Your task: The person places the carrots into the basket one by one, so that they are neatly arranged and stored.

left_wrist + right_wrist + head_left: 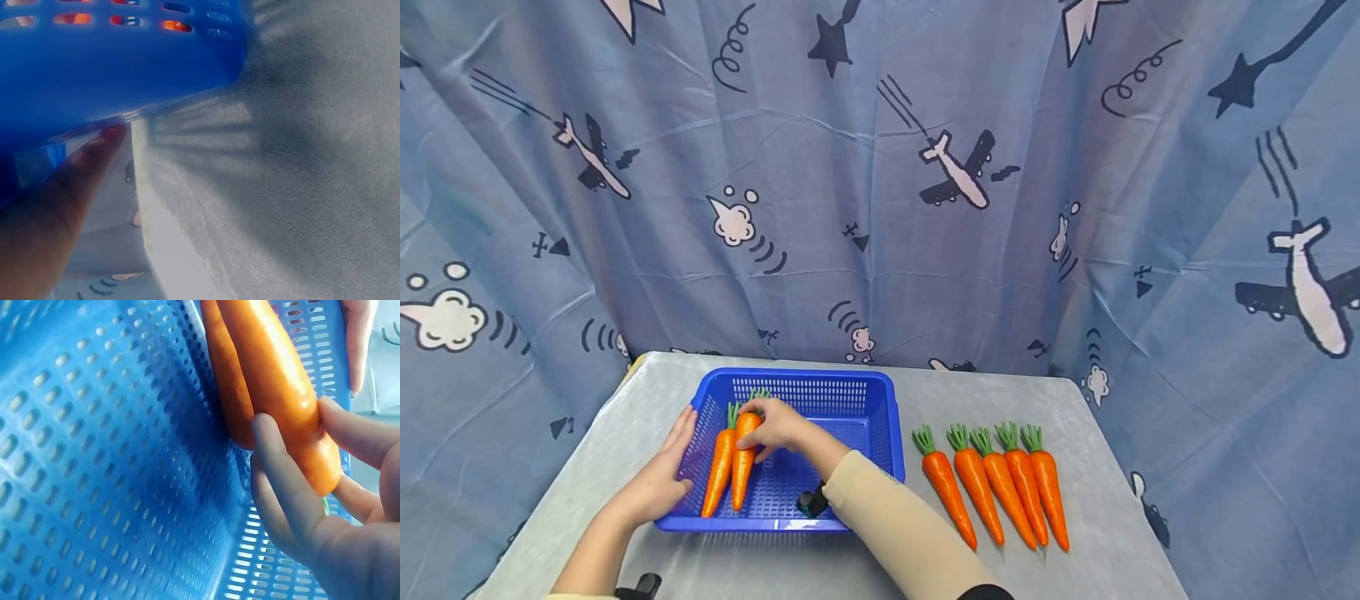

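Tabletop; held carrot, tip nearward

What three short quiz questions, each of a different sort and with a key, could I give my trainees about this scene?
1. Multiple choice: what do the fingers of the right hand grip? A) a spoon; B) a carrot; C) a cup.
2. True or false: the left hand is gripping a carrot.
3. Count: how many carrots lie on the table, outside the blue basket?

Key:
1. B.
2. False; it touches the side of the blue basket.
3. Five.
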The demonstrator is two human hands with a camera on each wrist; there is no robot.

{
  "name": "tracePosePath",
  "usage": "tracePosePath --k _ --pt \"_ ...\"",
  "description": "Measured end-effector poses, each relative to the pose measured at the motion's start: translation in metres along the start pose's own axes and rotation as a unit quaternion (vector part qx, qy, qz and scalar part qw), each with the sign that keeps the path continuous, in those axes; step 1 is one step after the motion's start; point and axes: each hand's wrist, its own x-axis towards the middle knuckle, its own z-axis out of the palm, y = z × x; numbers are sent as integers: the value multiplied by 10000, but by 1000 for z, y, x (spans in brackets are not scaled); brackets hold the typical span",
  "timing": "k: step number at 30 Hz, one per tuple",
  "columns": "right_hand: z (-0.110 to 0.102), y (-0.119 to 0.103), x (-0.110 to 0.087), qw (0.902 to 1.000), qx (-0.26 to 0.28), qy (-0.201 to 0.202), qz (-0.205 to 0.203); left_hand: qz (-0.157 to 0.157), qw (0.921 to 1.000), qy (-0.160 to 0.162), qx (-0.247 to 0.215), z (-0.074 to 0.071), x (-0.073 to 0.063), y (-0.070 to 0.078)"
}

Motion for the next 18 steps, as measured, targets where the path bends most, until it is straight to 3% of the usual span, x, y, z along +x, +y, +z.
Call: tracePosePath --k 8,18 --pt "5 1 2 9994 -45 -229 274 14 10000 37 31 0 -1 0" --pt "6 1 -2 9980 -477 20 420 3 10000 40 19 0 -1 2"
